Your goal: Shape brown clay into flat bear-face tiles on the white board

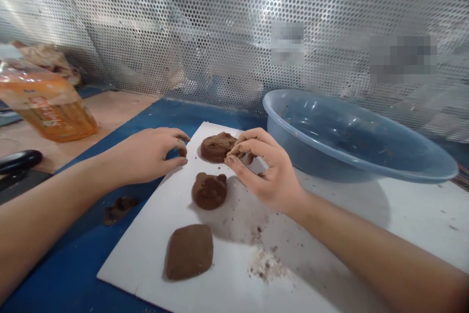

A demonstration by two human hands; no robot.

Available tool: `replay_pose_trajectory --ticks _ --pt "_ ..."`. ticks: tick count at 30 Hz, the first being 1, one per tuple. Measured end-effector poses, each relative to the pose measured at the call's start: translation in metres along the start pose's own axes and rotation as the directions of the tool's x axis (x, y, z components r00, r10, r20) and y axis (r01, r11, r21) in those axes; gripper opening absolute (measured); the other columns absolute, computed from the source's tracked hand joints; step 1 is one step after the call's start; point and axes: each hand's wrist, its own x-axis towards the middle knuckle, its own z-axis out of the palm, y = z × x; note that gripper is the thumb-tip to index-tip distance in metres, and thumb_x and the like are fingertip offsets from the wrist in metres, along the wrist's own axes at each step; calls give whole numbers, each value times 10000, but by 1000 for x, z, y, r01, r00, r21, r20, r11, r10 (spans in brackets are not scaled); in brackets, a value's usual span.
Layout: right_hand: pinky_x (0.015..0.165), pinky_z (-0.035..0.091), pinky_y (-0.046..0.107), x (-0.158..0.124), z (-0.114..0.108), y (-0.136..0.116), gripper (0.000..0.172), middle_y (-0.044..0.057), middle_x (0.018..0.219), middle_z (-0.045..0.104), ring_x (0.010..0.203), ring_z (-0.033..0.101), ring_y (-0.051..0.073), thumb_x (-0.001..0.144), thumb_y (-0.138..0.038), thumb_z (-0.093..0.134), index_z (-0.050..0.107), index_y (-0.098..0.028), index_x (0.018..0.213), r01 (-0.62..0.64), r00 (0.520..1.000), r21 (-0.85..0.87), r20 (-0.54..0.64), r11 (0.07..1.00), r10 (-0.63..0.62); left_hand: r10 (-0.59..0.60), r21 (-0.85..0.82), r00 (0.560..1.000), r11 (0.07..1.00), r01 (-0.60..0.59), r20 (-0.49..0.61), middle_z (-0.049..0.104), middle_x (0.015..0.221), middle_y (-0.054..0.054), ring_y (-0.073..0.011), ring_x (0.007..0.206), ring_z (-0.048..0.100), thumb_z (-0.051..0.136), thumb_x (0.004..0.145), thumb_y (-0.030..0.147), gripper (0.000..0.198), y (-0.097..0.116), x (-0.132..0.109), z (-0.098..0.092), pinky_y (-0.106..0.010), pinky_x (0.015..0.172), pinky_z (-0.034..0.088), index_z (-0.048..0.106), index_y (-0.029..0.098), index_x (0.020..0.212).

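On a white board (146, 249) lie three pieces of brown clay. The farthest is a rough clay lump (216, 148). My right hand (266, 166) is at its right side, thumb and fingertips pinched together and smeared with clay; whatever is between them is too small to make out. In the middle sits a clay bear head (209, 192) with two round ears. Nearest is a flat clay slab (189, 252) with rounded corners. Left of the lump, my left hand (157, 154) hovers by the board's edge, fingers curved and apart from the thumb, holding nothing.
A large blue basin (330, 152) stands at the right. An orange liquid pouch (54, 108) and a black-handled object (22, 160) are at the left. Clay crumbs (266, 264) dot the board, and a dark scrap (119, 209) lies on the blue surface. Perforated metal (176, 34) forms the back.
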Motion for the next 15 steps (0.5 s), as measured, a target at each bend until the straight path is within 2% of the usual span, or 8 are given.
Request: replay_pose_trajectory --ticks 4,7,15 --pt "784 644 396 0 -1 0 93 54 1105 755 991 744 221 1080 -251 829 804 -275 994 -6 1000 -4 9 1000 6 9 -28 1000 1000 -9 -1 731 1696 5 -344 1504 731 597 951 852 588 -4 2 5 -551 1367 600 872 336 1013" --pt "789 646 400 1 -1 0 105 58 1097 765 1002 746 229 1096 -278 824 810 -280 993 -4 1000 -3 16 1000 4 19 -41 1000 999 -20 -13 736 1693 -7 -343 1492 734 624 937 893 612 -7 3 6 -518 1348 616 872 340 1015" --pt "928 648 407 3 -3 -2 316 45 1072 725 985 724 203 1180 -287 715 697 -264 865 26 1000 35 8 999 -26 4 -72 1000 997 -4 -5 756 1671 -15 -352 1505 738 508 977 851 648 -4 1 0 -533 1393 605 914 358 1085"
